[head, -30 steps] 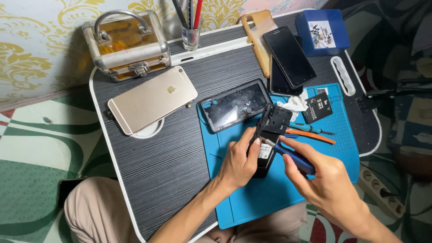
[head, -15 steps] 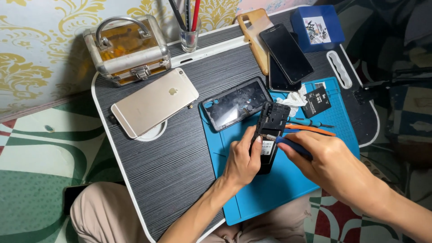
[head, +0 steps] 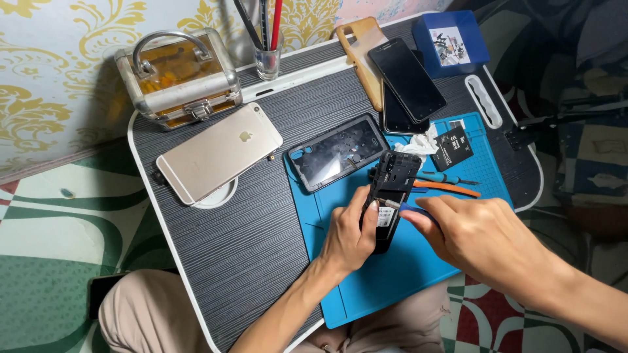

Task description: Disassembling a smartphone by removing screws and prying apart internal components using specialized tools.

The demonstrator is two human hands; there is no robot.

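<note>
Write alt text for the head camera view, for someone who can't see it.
Two bare hands work on an opened black phone on a blue mat: the left hand steadies it while the right hand applies a blue-handled tool. A gold phone, other phones and a metal case lie on the striped lap table.

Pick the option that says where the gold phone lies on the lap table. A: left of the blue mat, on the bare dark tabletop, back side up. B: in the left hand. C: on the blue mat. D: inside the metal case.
A: the gold phone lies back side up on the dark tabletop, left of the blue mat, in front of the metal case.
</note>
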